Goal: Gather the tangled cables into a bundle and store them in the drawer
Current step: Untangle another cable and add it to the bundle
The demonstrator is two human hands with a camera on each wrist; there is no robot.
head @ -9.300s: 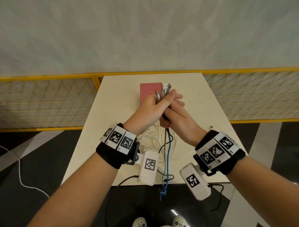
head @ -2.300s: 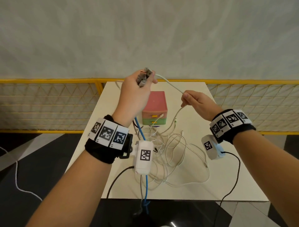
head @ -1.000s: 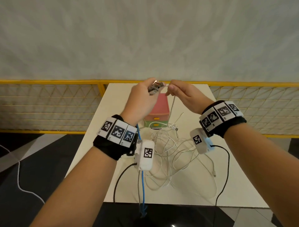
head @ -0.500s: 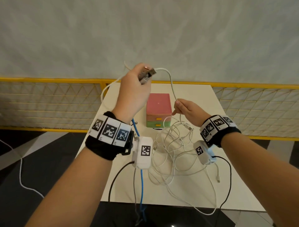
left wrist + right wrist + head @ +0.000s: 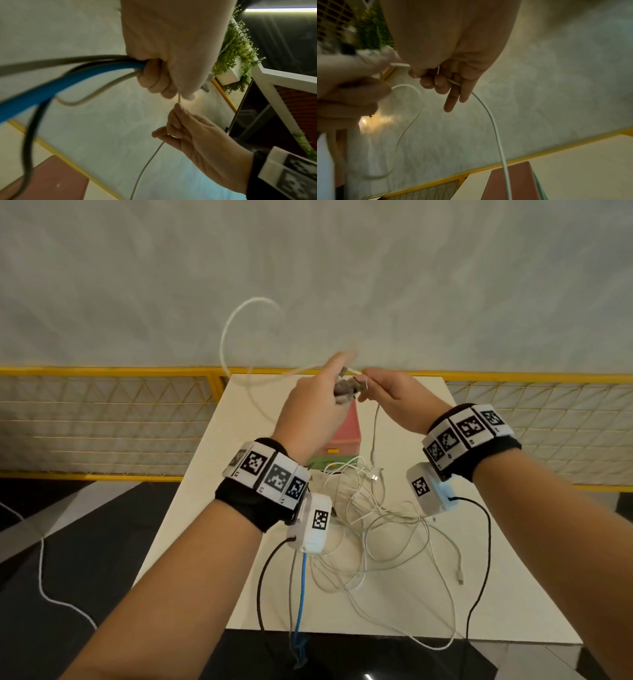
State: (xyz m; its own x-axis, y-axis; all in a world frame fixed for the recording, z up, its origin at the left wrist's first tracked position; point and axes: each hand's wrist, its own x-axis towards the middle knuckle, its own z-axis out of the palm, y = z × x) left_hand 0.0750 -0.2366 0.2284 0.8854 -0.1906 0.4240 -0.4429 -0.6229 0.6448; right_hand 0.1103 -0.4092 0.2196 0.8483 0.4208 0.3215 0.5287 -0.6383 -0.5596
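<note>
Several cables (image 5: 373, 529), thin, white and limp, lying tangled mid-table, at six o'clock of the pink-and-green drawer box (image 5: 342, 440). Feeding one white cable (image 5: 489, 116) toward the gathered plugs (image 5: 346, 386), looping it for bundling. Left hand (image 5: 308, 412) clenching blue cable (image 5: 51, 86), grey and black strands; right hand (image 5: 397, 398) pinching the white one.

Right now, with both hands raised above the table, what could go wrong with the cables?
The left hand grips several cable ends; lifting may drag the loose white tangle against the small drawer box and shift it. The blue cable hangs past the table edge and might snag there.
</note>
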